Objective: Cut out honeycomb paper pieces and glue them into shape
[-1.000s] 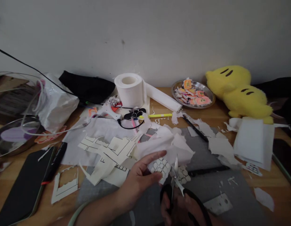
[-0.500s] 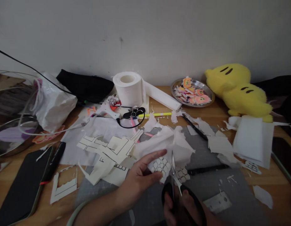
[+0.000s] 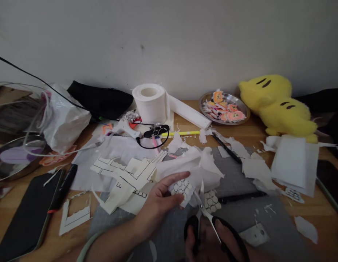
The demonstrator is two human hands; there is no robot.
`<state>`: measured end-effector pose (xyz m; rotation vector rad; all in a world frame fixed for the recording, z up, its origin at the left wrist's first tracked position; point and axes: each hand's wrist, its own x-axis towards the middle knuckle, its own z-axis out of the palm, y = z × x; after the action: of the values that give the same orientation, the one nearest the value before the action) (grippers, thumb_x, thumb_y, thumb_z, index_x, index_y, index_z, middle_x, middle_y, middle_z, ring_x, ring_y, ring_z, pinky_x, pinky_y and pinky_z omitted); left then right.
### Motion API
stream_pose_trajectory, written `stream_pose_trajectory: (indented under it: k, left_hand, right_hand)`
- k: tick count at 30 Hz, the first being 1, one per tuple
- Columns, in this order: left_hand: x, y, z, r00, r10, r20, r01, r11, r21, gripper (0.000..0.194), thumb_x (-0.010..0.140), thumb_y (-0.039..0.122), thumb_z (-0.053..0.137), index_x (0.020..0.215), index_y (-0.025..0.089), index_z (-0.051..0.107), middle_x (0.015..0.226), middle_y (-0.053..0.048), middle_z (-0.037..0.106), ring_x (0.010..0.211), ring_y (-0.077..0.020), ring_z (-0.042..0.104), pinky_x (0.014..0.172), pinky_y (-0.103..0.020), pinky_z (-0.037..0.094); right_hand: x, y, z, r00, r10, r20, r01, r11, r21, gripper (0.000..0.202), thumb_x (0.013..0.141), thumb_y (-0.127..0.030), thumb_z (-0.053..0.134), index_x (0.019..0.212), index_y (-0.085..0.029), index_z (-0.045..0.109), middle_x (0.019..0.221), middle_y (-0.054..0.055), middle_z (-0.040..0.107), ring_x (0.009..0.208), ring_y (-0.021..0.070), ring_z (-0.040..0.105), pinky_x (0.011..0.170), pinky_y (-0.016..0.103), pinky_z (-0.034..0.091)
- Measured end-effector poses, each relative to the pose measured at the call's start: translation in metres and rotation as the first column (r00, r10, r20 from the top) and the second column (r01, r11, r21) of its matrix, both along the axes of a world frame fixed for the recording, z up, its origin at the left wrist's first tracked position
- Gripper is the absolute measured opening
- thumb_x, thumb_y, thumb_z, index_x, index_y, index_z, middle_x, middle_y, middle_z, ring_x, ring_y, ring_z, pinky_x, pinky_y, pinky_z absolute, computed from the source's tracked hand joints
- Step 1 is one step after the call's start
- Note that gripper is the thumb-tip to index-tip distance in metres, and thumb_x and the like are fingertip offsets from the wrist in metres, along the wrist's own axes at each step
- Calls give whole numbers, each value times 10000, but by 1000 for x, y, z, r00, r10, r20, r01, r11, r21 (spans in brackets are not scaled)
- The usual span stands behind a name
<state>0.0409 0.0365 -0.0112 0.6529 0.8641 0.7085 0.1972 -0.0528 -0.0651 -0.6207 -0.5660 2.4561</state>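
Observation:
My left hand (image 3: 160, 200) pinches a thin white paper sheet (image 3: 182, 165) between thumb and fingers. On the sheet's near part is a drawn cluster of rounded pebble shapes (image 3: 181, 187). My right hand (image 3: 209, 242) has its fingers through the black handles of a pair of scissors (image 3: 202, 207). The blades are spread and point away from me, at the sheet's right edge beside the drawing. Right of the blades lies another piece with the same pebble pattern (image 3: 212, 201). Cut pieces with black lines (image 3: 130, 174) lie left of my left hand.
A grey mat (image 3: 234, 225) lies under my hands. Behind stand a paper roll (image 3: 149, 105), a metal plate of paper scraps (image 3: 226, 108) and yellow plush toys (image 3: 283, 109). A phone (image 3: 29, 214) and black marker (image 3: 63, 185) are at left, a black pen (image 3: 242, 196) at right.
The scissors' blades and handles have spread wider apart, with my right thumb and fingers further from each other. My left hand has shifted slightly left with the sheet.

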Motion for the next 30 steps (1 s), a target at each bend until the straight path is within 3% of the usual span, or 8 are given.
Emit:
stream_pose_trajectory:
  k: [3, 8, 13, 17, 20, 24, 27, 30]
  left_hand:
    - [2, 1, 2, 999, 35, 25, -34, 999, -29, 409, 624, 186, 757, 1021, 274, 712, 883, -17, 669, 591, -65, 504, 580, -181, 439]
    - [3, 0, 6, 999, 16, 33, -15, 1000, -20, 404, 621, 177, 752, 1011, 275, 717, 1035, -28, 655, 588, -59, 496, 566, -193, 440]
    - [2, -3, 7, 996, -78, 34, 79, 997, -26, 441, 646, 189, 745, 1074, 277, 689, 832, -6, 674, 527, -49, 483, 495, -158, 370]
    - [2, -3, 8, 996, -93, 2, 93, 995, -22, 467, 635, 217, 762, 1091, 276, 680, 950, -23, 683, 582, -72, 517, 554, -186, 414]
    - [3, -4, 9, 999, -50, -7, 50, 999, -9, 459, 639, 223, 763, 1085, 293, 681, 1075, -23, 660, 631, -81, 534, 607, -206, 439]
    - [4, -3, 9, 1000, -28, -9, 28, 999, -17, 484, 643, 205, 755, 1111, 290, 668, 1038, -19, 667, 597, -66, 509, 576, -192, 424]
    - [3, -3, 7, 999, -36, 22, 36, 999, -13, 456, 646, 192, 746, 1086, 294, 680, 1015, -10, 667, 605, -65, 509, 567, -184, 418]
    - [0, -3, 4, 999, -45, 24, 45, 999, 21, 431, 667, 188, 722, 1078, 311, 681, 1106, -9, 641, 614, -62, 510, 574, -187, 416]
  right_hand:
    - [0, -2, -5, 999, -49, 1, 49, 997, -61, 599, 699, -780, 447, 787, -191, 509, 726, 29, 592, 715, 171, 606, 722, 319, 471]
    - [-11, 4, -17, 999, -16, -29, 13, 994, -105, 622, 628, -791, 519, 749, -183, 474, 621, 10, 569, 579, 142, 569, 589, 274, 456]
    - [-1, 4, 13, 982, -130, 137, 132, 991, -8, 553, 688, -712, 568, 809, -175, 516, 666, 15, 576, 592, 134, 557, 643, 284, 438]
    - [8, 5, 30, 958, -151, 246, 136, 988, 77, 514, 728, -674, 563, 834, -174, 521, 700, 22, 582, 590, 136, 554, 615, 283, 423]
    - [6, 3, 19, 949, -177, 263, 160, 984, 84, 549, 717, -712, 534, 805, -171, 506, 632, -4, 537, 534, 123, 531, 547, 254, 402]
    - [-2, -3, 1, 947, -202, 251, 189, 979, 72, 601, 727, -768, 439, 745, -169, 479, 517, -38, 455, 460, 107, 488, 479, 227, 368]
    - [-5, -6, 3, 953, -245, 177, 235, 969, 74, 565, 760, -737, 436, 728, -173, 456, 480, -57, 420, 437, 93, 458, 473, 217, 361]
    - [-5, -2, 7, 969, -224, 103, 219, 974, 57, 512, 778, -683, 485, 741, -175, 444, 545, -35, 475, 499, 95, 495, 540, 231, 393]
